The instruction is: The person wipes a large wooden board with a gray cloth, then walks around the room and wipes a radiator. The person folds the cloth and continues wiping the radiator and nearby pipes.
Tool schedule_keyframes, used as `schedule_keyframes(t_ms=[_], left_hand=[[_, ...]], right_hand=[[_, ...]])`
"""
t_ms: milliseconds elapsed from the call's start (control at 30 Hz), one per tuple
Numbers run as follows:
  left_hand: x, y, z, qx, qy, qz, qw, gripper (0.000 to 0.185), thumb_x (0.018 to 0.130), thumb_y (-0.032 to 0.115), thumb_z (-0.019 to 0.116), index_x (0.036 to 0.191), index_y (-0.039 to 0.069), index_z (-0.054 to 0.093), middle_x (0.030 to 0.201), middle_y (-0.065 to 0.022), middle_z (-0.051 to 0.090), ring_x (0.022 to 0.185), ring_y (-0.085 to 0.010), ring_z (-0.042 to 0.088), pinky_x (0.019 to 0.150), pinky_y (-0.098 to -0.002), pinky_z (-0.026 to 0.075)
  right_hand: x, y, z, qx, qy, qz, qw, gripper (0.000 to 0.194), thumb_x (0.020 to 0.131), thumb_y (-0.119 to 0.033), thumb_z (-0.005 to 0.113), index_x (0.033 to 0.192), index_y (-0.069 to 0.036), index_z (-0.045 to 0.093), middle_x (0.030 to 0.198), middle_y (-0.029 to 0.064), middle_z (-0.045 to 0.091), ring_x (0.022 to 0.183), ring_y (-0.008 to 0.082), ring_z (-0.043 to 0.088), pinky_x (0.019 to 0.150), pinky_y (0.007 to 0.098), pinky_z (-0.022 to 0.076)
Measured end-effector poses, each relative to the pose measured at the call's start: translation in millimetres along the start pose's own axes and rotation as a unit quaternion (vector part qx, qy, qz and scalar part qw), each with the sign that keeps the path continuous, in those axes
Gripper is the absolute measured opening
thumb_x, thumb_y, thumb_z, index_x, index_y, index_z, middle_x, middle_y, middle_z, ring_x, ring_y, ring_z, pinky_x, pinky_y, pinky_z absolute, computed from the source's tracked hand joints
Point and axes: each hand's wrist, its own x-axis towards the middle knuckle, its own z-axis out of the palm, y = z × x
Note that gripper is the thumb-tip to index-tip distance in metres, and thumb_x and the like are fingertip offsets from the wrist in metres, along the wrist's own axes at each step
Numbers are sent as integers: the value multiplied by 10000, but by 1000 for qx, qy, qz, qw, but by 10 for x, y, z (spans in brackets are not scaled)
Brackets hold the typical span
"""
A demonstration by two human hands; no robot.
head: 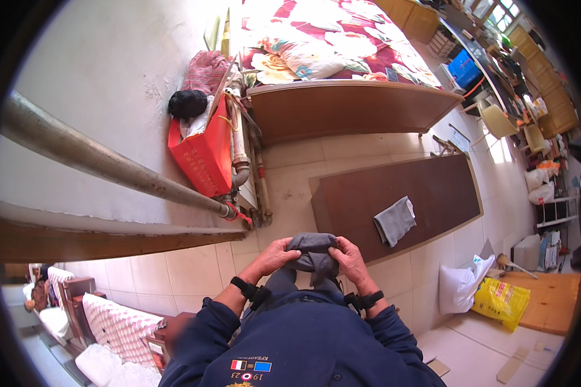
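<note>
A dark grey piece of cloth [312,246], bunched and partly rolled, is held up in front of my body. My left hand [276,256] grips its left edge, thumb on top. On the opposite edge, my right hand [351,259] pinches the fabric between thumb and fingers. One end of the cloth hangs down between the hands; what kind of garment it is, I cannot tell. Ahead and to the right, a lighter grey folded cloth [396,221] lies on a low dark brown table [435,188], apart from both hands.
A bed with a wooden footboard [348,109] stands beyond the table. At left are a metal pipe [116,159] and a stuffed red bag [203,152]. White [460,285] and yellow sacks [501,302] sit at right. A wooden seat with a checked cover [118,326] is at lower left.
</note>
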Motion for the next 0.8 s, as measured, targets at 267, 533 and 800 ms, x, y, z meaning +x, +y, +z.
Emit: schedule_keyframes(t_ms=[267,533,800], left_hand=[[-42,-51,325,-17,43,9,999,390,894,39,547,1281,8,582,1111,-7,637,981,-88,583,892,-254,481],[7,-165,839,-148,71,98,982,510,942,44,515,1447,39,449,1344,-38,561,1191,-147,546,1033,-323,438],[-52,-251,1027,-146,199,146,958,626,887,-47,526,1480,28,341,1356,-84,543,1246,-188,535,1086,-342,409]], right_hand=[[125,20,-419,-48,-100,22,994,225,937,-63,610,1148,1,569,951,8,627,872,72,566,772,243,485],[101,80,-775,-180,-75,24,981,477,941,-175,646,1348,16,487,1081,104,654,1025,154,613,909,304,493],[42,40,-819,-92,-208,42,973,517,938,-281,673,1335,4,501,1300,191,596,1212,248,568,1039,359,440]])
